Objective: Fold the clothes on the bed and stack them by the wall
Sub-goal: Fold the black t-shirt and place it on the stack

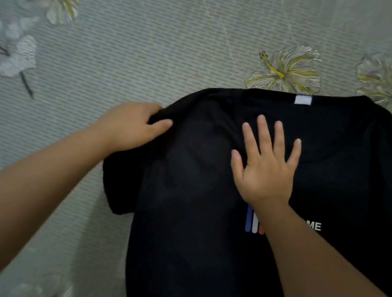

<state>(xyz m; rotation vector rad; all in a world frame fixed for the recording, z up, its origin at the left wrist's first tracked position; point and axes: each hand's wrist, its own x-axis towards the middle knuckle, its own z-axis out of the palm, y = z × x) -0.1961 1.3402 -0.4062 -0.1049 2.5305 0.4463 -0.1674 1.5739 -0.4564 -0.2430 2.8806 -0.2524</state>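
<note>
We see a black t-shirt (pixel 199 240) lying front-up on the bed sheet (pixel 144 34), grey w/ pale flower print, collar toward the top, white neck tag (pixel 303 99) showing. Our left hand (pixel 130 129) pinches the shirt's left shoulder, fingers (pixel 161 124) clenched on the fabric. Our right hand (pixel 267 166) lies flat on the chest, 5 fingers spread, released, just above the 3 printed stripes (pixel 253 222).

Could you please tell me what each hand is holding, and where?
Left hand pinches the black T-shirt at its shoulder edge; right hand lies flat, gripping nothing.
</note>
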